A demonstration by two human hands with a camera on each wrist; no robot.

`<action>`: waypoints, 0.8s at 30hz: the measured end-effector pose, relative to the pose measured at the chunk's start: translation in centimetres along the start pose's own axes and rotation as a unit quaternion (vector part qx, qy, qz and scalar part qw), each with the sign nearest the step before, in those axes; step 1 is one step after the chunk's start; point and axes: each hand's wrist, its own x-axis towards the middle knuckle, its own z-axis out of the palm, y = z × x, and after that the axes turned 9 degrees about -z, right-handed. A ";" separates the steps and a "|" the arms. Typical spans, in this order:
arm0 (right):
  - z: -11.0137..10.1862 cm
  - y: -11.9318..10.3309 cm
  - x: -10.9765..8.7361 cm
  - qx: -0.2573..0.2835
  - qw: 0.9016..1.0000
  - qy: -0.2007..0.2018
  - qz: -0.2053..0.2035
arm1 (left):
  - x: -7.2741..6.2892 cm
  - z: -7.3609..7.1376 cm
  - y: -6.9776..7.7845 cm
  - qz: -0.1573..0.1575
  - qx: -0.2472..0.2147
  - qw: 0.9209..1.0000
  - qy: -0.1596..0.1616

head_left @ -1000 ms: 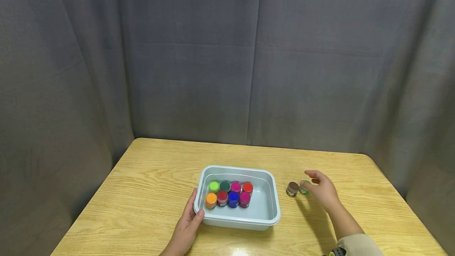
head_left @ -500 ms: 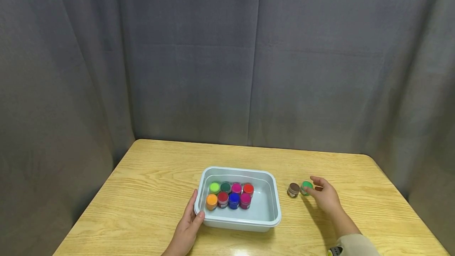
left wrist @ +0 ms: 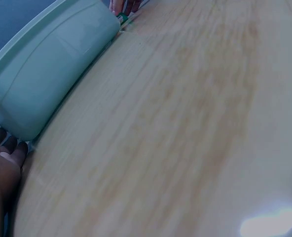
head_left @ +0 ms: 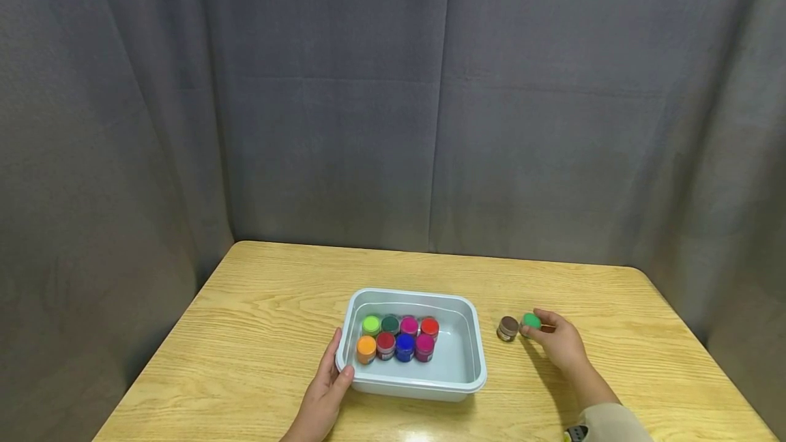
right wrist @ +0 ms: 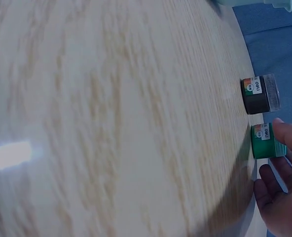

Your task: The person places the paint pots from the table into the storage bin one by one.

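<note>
My left hand (head_left: 322, 393) grips the left end of a pale blue-grey plastic tub (head_left: 424, 383), thumb at the rim. In the left wrist view its fingertips lie against the tub's lower corner. To the tub's right, my right hand (head_left: 561, 346) pinches a green paint jar (head_left: 531, 320) between thumb and fingers. In the right wrist view the thumb is at the lid and the green jar (right wrist: 264, 140) stands upright on the table. Close beside it is a brown paint jar (right wrist: 256, 95), also upright, which no hand touches.
Inside the tub, several paint jars stand in two rows at the left, among them an orange jar (head_left: 366, 349), a blue jar (head_left: 404, 346) and a red-orange jar (head_left: 430, 328). A wooden table (head_left: 276, 305) carries everything. A grey curtain (head_left: 344, 155) hangs behind it.
My right thumb and fingers have come together around the green jar. The left hand and the tub stay where they were.
</note>
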 end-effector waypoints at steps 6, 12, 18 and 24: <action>0.0 0.1 -0.1 -0.005 1.000 0.002 -0.001 | 0.0 0.0 0.0 -0.001 -0.001 1.000 0.001; -0.1 0.2 -0.2 -0.006 1.000 0.010 0.001 | 0.0 0.0 0.0 0.000 -0.001 1.000 0.001; -0.7 -0.2 -0.3 -0.011 1.000 0.012 -0.001 | 0.0 0.0 0.0 0.003 -0.004 1.000 0.002; -1.3 -1.3 -0.5 0.004 1.000 0.009 -0.018 | -0.1 0.0 0.1 0.003 0.001 1.000 0.002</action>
